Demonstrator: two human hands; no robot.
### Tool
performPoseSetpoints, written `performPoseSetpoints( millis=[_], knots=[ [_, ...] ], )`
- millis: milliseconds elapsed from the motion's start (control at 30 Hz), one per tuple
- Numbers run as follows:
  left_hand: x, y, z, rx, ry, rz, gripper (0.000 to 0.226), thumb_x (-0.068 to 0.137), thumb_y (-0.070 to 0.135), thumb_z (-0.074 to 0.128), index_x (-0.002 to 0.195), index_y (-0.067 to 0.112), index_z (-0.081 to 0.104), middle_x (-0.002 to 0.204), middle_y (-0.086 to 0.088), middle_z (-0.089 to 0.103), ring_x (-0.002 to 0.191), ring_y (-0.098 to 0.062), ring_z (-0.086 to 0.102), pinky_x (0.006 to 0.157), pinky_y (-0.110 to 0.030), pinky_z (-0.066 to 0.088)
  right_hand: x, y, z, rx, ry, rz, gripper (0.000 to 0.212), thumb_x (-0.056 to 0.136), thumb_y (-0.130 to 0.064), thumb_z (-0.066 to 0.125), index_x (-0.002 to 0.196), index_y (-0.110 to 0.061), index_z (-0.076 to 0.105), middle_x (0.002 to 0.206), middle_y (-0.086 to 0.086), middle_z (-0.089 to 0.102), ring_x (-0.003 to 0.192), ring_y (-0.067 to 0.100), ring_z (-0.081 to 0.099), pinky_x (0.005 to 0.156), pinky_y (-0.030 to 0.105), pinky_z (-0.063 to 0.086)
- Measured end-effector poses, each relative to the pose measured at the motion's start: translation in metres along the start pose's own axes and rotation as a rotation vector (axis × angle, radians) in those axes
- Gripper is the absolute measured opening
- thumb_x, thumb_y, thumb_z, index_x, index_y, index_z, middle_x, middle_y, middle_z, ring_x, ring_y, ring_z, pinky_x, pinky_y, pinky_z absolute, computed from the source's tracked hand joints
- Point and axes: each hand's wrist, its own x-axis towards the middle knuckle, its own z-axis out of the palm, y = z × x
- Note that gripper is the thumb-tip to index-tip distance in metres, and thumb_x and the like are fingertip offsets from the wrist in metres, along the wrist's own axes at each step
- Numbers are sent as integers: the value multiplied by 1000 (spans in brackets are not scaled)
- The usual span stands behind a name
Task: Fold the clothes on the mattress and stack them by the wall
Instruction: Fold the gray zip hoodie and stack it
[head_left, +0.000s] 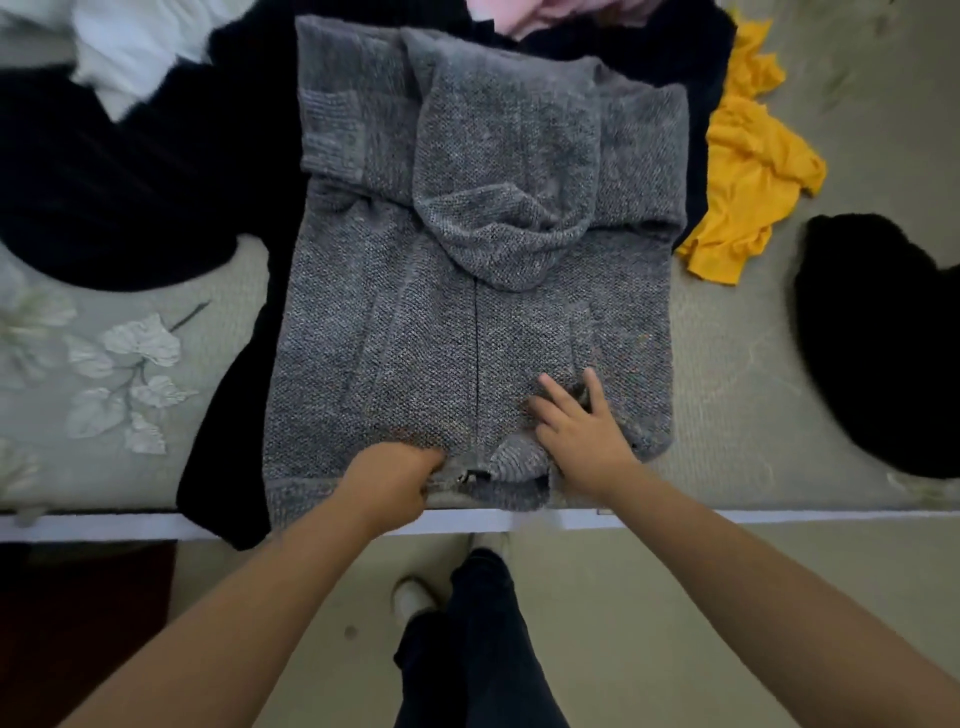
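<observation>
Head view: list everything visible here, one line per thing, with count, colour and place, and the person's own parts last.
hooded sweater: one, grey knit, laid flat mid-mattress, sleeves folded in, hood lying on its body.
dark clothes: several, black or navy, under and left of the sweater; exact count unclear.
yellow garment: one, crumpled, right of the sweater.
black garment: one, bunched at the right edge.
white garment: one, top left.
pink garment: one, top edge.
mattress: one, pale grey-green cover with leaf print at left.
floor: beige, below the mattress edge.
shoe: one, white, on the floor.
trouser leg: one, dark.
left hand: gripping the sweater's hem.
right hand: flat on the sweater, fingers spread.
</observation>
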Motion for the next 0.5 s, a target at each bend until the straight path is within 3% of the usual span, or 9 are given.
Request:
performPoseSetpoints(
  millis=[67, 100, 167, 200, 233, 300, 367, 433, 500],
  knots=[
    [-9, -2, 9, -71, 147, -25, 31, 80, 8, 56, 111, 12, 59, 102, -10, 64, 94, -26, 59, 65, -28, 43, -5, 11, -14, 36, 67, 35, 34, 82, -8, 58, 116, -7, 59, 138, 13, 46, 141, 29, 18, 92, 58, -28],
    [-11, -3, 14, -80, 255, 13, 35, 70, 5, 68, 104, 9, 64, 98, -12, 67, 90, -25, 64, 64, -26, 49, -13, 17, -21, 24, 121, 38, 30, 68, -6, 71, 98, -4, 68, 115, 17, 63, 130, 32, 42, 94, 64, -16],
    [-13, -3, 29, -37, 346, 8, 60, 47, 4, 83, 105, 5, 67, 107, -17, 67, 97, -27, 66, 75, -31, 54, -28, 27, -32, -85, 271, -2, 30, 36, -2, 84, 63, -7, 71, 68, 9, 70, 91, 30, 69, 86, 72, 18],
    [-15, -1, 36, -13, 280, -84, 72, 57, 9, 80, 124, 8, 55, 130, -18, 53, 119, -29, 53, 93, -40, 45, -36, 30, -34, -112, 291, -25, 32, 31, 0, 84, 59, -8, 70, 60, 6, 68, 81, 29, 71, 80, 72, 28],
    [-17, 0, 43, 12, 217, -183, 75, 75, 14, 67, 141, 14, 33, 150, -15, 27, 138, -27, 27, 109, -44, 25, -43, 32, -33, -128, 301, -40, 33, 31, 0, 85, 61, -8, 71, 60, 6, 69, 77, 28, 71, 77, 71, 33],
    [-20, -3, 58, -61, 155, -311, 68, 92, 13, 43, 147, 22, 5, 156, -5, -4, 143, -23, -7, 113, -47, -2, -50, 35, -33, -154, 277, -48, 41, 35, -4, 88, 74, -8, 75, 71, 9, 73, 77, 29, 71, 75, 68, 40],
    [-23, -10, 62, -54, 122, -323, 62, 94, 8, 35, 147, 18, 3, 155, -5, -3, 143, -22, -6, 114, -41, -4, -50, 35, -37, -154, 171, 5, 54, 48, -11, 86, 99, -4, 71, 97, 17, 71, 94, 31, 68, 86, 62, 41],
    [-27, -21, 56, -34, 74, -272, 63, 93, 2, 32, 146, 13, 0, 155, -6, -4, 143, -19, -2, 114, -31, -2, -48, 34, -33, -132, 5, 21, 58, 86, -15, 57, 139, -3, 35, 143, 21, 37, 134, 32, 35, 112, 50, 11],
    [-35, -30, 43, -19, -10, -210, 68, 90, -7, 32, 147, 11, -1, 156, -6, -3, 143, -17, 2, 113, -26, 4, -51, 29, -24, -62, -205, 8, 55, 97, -11, 28, 147, -10, 4, 155, 11, 6, 144, 25, 4, 115, 38, -8]
  ],
)
